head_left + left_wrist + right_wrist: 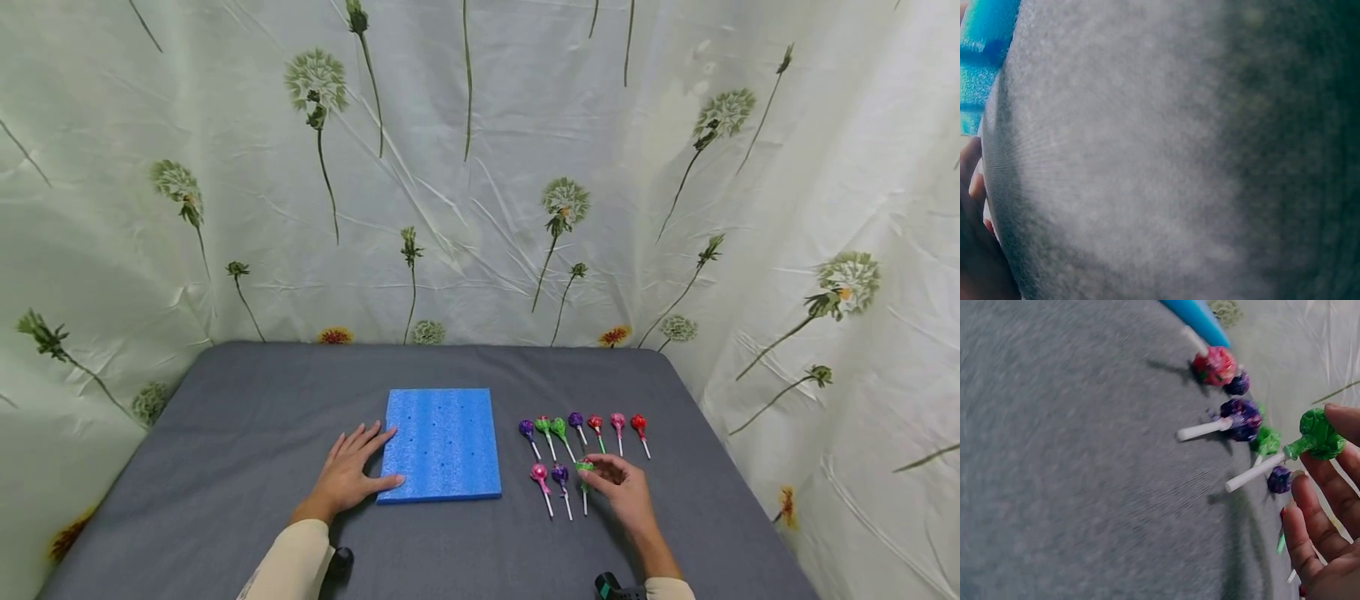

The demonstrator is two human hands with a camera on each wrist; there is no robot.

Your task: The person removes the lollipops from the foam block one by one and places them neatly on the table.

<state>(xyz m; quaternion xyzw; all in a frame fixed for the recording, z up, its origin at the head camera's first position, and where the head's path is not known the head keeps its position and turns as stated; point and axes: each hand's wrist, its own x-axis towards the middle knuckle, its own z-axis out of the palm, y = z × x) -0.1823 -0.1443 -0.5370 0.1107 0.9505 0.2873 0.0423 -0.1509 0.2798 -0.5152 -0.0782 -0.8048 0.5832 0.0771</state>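
Observation:
A blue foam board (442, 446) with small holes lies flat on the grey tablecloth. My left hand (372, 459) rests flat beside it, fingers straight, with the thumb against its front left corner. In the left wrist view only a strip of the foam board (977, 50) and a fingertip (974, 184) show. My right hand (602, 471) pinches the head of a green lollipop (584, 467) at the right end of the front row. The right wrist view shows the green lollipop (1319, 434) raised a little above the cloth, its stick pointing down-left, my right hand (1329, 453) around its head.
A row of several wrapped lollipops (581, 425) in purple, green, red and pink lies right of the board. A pink lollipop (538, 472) and a purple lollipop (559, 474) lie in front of it. A flowered curtain (480, 167) hangs behind and beside the table.

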